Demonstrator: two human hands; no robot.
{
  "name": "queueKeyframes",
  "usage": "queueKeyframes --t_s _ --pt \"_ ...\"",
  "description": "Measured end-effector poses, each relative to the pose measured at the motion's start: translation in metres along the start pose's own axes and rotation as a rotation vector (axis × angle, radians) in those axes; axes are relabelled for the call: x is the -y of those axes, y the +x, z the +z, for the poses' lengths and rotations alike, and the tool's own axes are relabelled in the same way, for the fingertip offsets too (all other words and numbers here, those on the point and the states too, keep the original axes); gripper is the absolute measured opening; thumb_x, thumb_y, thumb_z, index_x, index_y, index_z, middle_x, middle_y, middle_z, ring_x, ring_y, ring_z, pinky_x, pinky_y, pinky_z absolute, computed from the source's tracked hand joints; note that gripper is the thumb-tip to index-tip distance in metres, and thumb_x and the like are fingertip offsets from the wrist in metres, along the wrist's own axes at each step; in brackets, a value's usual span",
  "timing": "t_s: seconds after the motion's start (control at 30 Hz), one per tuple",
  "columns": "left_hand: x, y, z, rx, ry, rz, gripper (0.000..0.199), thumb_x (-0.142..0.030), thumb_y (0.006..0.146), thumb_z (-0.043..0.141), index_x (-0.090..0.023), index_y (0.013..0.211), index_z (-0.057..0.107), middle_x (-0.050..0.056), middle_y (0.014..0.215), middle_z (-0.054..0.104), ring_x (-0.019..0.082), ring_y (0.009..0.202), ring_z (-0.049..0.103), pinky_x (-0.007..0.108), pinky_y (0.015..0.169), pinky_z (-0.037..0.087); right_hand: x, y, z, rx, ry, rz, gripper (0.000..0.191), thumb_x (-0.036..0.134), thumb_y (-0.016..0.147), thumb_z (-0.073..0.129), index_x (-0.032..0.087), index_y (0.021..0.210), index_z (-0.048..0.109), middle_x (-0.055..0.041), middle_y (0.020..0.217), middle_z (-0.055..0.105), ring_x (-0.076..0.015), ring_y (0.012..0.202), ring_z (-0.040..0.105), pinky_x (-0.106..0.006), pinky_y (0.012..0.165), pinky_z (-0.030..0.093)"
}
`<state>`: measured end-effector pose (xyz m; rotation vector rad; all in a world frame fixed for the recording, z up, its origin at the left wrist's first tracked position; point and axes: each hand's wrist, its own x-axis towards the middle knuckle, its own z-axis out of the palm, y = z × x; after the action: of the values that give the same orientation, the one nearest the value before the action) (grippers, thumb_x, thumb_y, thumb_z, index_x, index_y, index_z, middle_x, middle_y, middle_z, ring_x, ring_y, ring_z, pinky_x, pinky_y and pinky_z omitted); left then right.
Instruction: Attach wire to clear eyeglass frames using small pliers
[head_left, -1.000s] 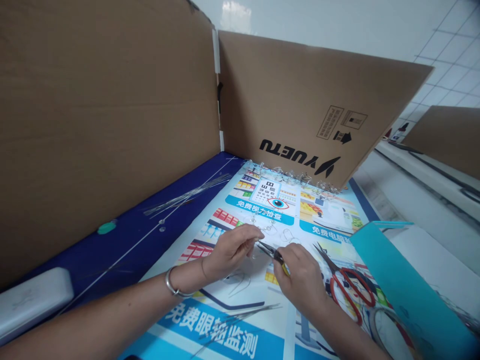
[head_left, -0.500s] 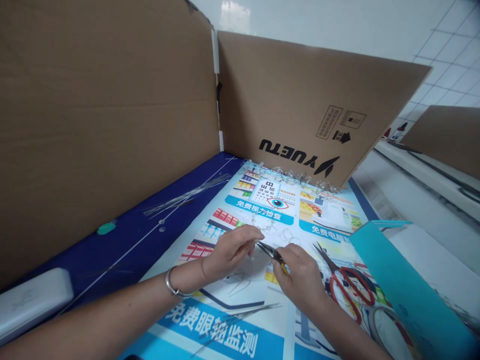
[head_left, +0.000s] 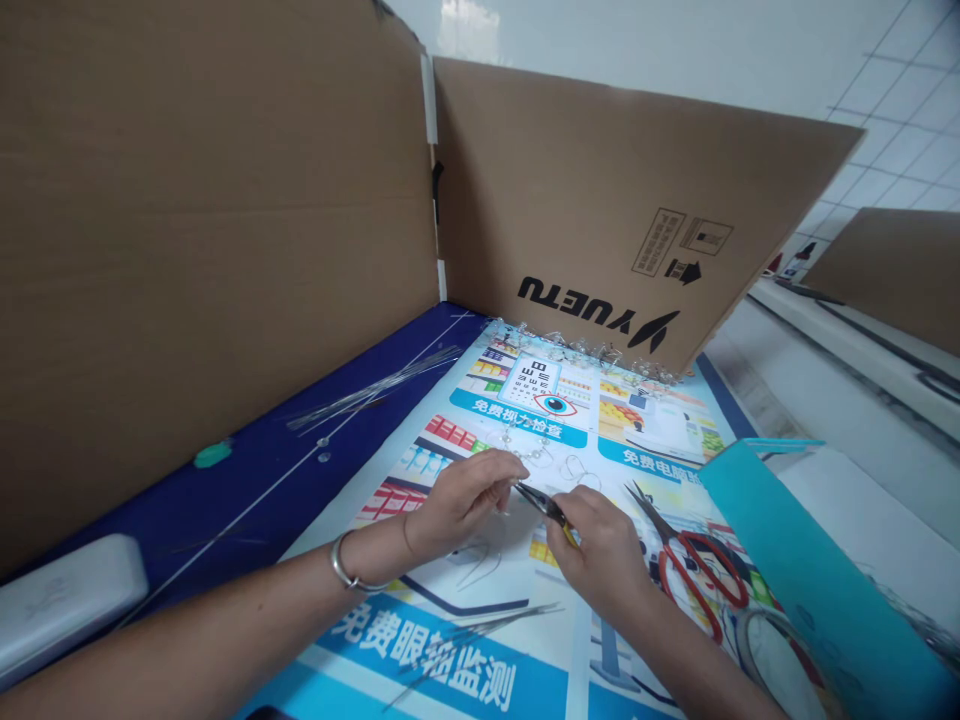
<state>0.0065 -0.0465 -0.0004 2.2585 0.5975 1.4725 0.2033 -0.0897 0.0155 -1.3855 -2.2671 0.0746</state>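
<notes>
The right hand holds yellow-handled steel needle-nose pliers in a firm grip, with the narrow tips just beside the left hand; whether the jaws clamp anything cannot be determined. The left fingertips pinch a thin wire strung with clear beads, which lies over a glossy blue-and-white printed poster. Red-handled steel scissors rest on the poster, right of the right hand.

needle-nose pliers; steel nose, yellow grips; tips left; beaded wire chain
</notes>
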Motion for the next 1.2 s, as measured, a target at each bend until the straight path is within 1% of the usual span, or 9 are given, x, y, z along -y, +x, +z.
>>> queueKeyframes --t_s 0.17,0.3,0.4,0.57,0.77,0.87,0.97,1.07,1.2 --pt "-0.0006 -0.0006 0.0005 0.004 0.001 -0.01 0.026 -0.007 0.086 0.034 -0.015 0.102 0.052 0.002 0.07 0.056 0.007 0.055 0.051 0.023 0.06 0.045 -0.0005 -0.0008 -0.0008 0.016 -0.007 0.01 0.015 0.02 0.077 0.048 0.017 0.086 0.059 -0.005 0.077 0.055 -0.0162 0.075 0.05 -0.024 0.065 0.038" --pt "-0.001 -0.0004 0.001 0.003 -0.01 -0.008 0.026 -0.007 0.086 0.034 -0.014 0.102 0.053 0.002 0.069 0.056 0.008 0.055 0.052 0.023 0.062 0.045 -0.001 -0.0005 -0.001 0.019 0.003 0.012 0.015 0.02 0.077 0.048 0.017 0.086 0.059 -0.0045 0.076 0.055 -0.016 0.075 0.05 -0.024 0.065 0.038" --pt "-0.0006 -0.0004 0.0013 -0.001 -0.02 -0.02 0.026 -0.007 0.086 0.034 -0.015 0.102 0.053 0.002 0.069 0.056 0.008 0.056 0.052 0.023 0.062 0.045 -0.0014 -0.0001 -0.0002 0.033 0.013 0.026 0.013 0.019 0.077 0.048 0.017 0.084 0.059 -0.0042 0.077 0.054 -0.0159 0.074 0.05 -0.024 0.065 0.038" --pt "-0.0004 -0.0006 0.0009 0.008 -0.033 -0.064 0.025 -0.007 0.085 0.035 -0.015 0.102 0.052 0.003 0.073 0.056 0.007 0.057 0.051 0.022 0.061 0.045 -0.0019 0.0001 0.0009 0.036 0.038 0.016 0.015 0.02 0.077 0.048 0.017 0.087 0.058 -0.0044 0.078 0.054 -0.0163 0.077 0.049 -0.025 0.068 0.038" --pt "0.0012 -0.0031 0.0004 0.012 -0.031 -0.081 0.022 -0.01 0.086 0.036 -0.015 0.1 0.053 0.003 0.073 0.056 0.008 0.06 0.052 0.023 0.062 0.045 -0.0012 0.0003 0.0005 0.065 0.029 0.025 0.011 0.019 0.077 0.048 0.018 0.081 0.057 -0.0044 0.077 0.054 -0.0159 0.075 0.049 -0.024 0.066 0.038" --pt "0.0022 -0.0044 0.0005 0.017 -0.036 -0.096 0.022 -0.012 0.087 0.035 -0.015 0.1 0.053 0.004 0.073 0.056 0.009 0.059 0.052 0.024 0.062 0.045 -0.0017 -0.0002 0.0011 0.057 0.04 0.019 0.011 0.018 0.077 0.047 0.018 0.081 0.057 -0.0043 0.076 0.054 -0.0157 0.074 0.049 -0.024 0.065 0.038" --pt "0.0021 -0.0034 0.0008 0.01 -0.033 -0.073 0.022 -0.011 0.087 0.035 -0.015 0.101 0.052 0.003 0.072 0.056 0.009 0.059 0.052 0.024 0.062 0.044 -0.0028 -0.0001 0.0016 0.043 0.051 0.011 0.013 0.018 0.077 0.047 0.018 0.084 0.057 -0.0042 0.075 0.054 -0.0157 0.074 0.049 -0.024 0.065 0.038" --pt "0.001 -0.0014 0.0013 0.001 -0.036 -0.043 0.023 -0.009 0.086 0.035 -0.016 0.101 0.052 0.002 0.07 0.055 0.008 0.058 0.051 0.024 0.061 0.044 -0.0033 0.0006 0.0014 0.056 0.048 0.015 0.012 0.018 0.077 0.047 0.018 0.083 0.057 -0.0042 0.076 0.053 -0.0158 0.074 0.049 -0.024 0.064 0.038" --pt "0.0003 -0.0008 0.0014 0.004 -0.039 -0.044 0.023 -0.008 0.086 0.035 -0.015 0.1 0.052 0.002 0.069 0.055 0.008 0.057 0.05 0.023 0.06 0.044 -0.003 0.0015 0.0011 0.069 0.05 0.018 0.011 0.019 0.077 0.047 0.018 0.082 0.057 -0.0039 0.075 0.053 -0.0156 0.074 0.048 -0.024 0.064 0.037"
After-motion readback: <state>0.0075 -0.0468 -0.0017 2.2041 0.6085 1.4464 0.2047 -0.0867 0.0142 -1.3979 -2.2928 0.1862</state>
